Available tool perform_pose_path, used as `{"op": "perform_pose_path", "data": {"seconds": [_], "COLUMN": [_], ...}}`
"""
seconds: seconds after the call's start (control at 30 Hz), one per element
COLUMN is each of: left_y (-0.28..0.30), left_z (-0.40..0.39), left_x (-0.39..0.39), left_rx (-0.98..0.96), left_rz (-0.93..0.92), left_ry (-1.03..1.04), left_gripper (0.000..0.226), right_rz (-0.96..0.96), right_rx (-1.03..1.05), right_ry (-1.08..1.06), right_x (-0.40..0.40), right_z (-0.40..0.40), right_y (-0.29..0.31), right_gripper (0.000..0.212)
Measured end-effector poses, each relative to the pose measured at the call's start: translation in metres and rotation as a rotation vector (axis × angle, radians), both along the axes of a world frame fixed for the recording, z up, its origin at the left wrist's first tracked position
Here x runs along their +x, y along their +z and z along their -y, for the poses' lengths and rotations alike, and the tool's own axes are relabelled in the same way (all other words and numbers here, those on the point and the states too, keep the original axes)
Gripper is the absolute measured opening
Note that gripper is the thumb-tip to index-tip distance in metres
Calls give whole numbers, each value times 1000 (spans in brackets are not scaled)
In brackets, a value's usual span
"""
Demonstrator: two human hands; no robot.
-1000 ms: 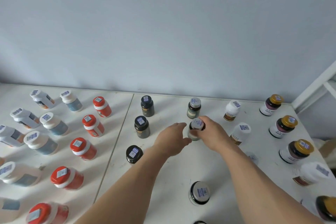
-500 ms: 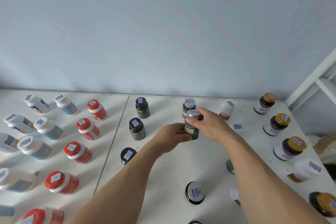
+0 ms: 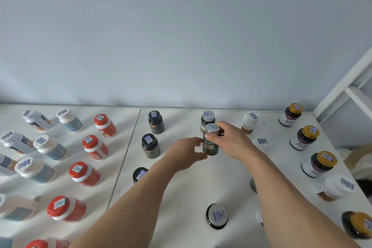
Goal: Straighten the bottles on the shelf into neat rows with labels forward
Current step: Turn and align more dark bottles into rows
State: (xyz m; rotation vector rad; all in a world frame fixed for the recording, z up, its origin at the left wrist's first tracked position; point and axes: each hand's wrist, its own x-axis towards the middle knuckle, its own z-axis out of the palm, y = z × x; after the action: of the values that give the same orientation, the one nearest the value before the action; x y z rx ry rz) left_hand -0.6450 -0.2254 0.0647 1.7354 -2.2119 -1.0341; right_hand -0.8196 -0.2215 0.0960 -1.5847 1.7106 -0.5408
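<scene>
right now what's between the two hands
In the head view, the green bottle with the silver cap stands between them: the right hand grips it near the cap, and the left hand holds its lower body.

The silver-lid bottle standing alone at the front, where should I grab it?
Grip the silver-lid bottle around its round cap and shoulder, coming straight down from above. It stands upright with bare shelf around it, so nothing blocks your hand. Its sides are mostly hidden from this view.
</scene>
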Motion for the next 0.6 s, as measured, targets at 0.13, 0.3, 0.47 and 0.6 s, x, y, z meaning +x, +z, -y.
{"op": "perform_pose_path", "data": {"seconds": [0.13,0.3,0.47,0.6], "left_y": [-4,-11,-14,-6], "left_z": [0,-2,-2,2], "left_x": [4,4,5,5], "left_rx": [-311,-442,-419,-367], "left_rz": [354,394,388,380], "left_ry": [-191,-227,-205,-152], "left_gripper": [42,29,33,35], "right_rz": [59,82,77,48], "right_rx": [24,50,46,73], "right_ry": [-5,5,3,59], "right_x": [2,7,5,1], "right_z": [-4,-9,-11,-8], "right_y": [-16,-30,-30,-16], "right_gripper": [36,38,43,70]}}
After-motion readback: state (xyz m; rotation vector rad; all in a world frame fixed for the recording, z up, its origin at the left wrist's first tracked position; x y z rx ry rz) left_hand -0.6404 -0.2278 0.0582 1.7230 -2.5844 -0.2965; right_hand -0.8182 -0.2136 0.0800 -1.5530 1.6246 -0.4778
